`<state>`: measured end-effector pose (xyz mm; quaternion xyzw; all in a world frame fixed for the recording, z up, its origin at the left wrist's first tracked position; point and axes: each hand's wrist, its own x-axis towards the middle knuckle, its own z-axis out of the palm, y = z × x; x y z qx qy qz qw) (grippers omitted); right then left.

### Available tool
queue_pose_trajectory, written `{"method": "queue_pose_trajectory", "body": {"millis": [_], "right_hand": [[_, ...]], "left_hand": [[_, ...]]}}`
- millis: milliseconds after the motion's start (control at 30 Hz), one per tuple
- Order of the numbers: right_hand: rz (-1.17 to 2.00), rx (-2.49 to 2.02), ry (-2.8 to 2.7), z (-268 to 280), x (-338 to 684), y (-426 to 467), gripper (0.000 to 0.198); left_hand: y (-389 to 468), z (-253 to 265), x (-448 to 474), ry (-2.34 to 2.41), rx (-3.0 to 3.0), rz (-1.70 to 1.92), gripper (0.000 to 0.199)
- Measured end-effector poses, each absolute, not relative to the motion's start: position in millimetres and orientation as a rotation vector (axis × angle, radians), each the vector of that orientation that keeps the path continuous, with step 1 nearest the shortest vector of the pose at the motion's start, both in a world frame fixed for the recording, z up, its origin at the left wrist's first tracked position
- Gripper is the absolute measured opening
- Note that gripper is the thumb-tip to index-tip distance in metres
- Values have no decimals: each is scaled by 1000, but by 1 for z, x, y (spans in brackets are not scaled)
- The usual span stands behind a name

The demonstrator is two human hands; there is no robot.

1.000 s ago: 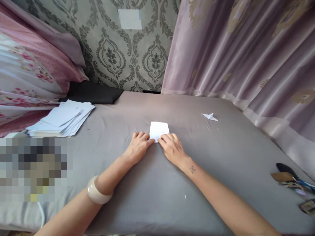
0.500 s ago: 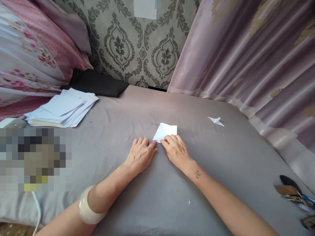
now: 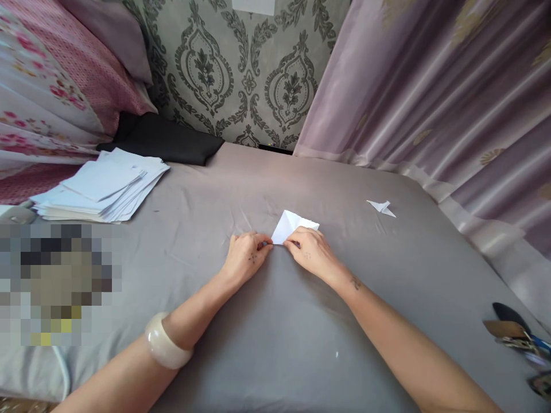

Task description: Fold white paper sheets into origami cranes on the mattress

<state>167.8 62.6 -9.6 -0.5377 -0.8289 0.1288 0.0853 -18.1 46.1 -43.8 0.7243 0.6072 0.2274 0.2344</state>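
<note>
Between my hands is a small folded sheet of white paper [image 3: 284,225] on the grey bedsheet [image 3: 275,344], its creases showing and its right part partly covered. My left hand [image 3: 247,252] pinches the paper's near left corner between thumb and forefinger. My right hand [image 3: 312,249] lies over the right part of the paper, its thumb and fingers closed on the near edge. A small folded white paper bird [image 3: 382,207] rests apart from my hands, to the right.
A stack of white paper [image 3: 101,186] lies at the far left, beside a folded black cloth [image 3: 166,137]. Keys with a brown tag [image 3: 508,328] are at the right edge. Pink curtains [image 3: 413,86] hang on the right; a white cable [image 3: 62,370] runs at lower left.
The folded paper has turned a little and its right side has lifted. My left fingers have closed into a pinch at its corner, and my right hand has rolled with the paper.
</note>
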Motion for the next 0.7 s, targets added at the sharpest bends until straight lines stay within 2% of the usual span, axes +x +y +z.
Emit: {"method": "queue_pose_trajectory", "body": {"millis": [233, 700], "right_hand": [[592, -1843, -2394, 2, 159, 73, 19], [648, -1955, -2429, 5, 155, 87, 16]], "left_hand": [[54, -38, -15, 1724, 1963, 525, 19], [56, -27, -4, 1769, 2051, 367, 23]]}}
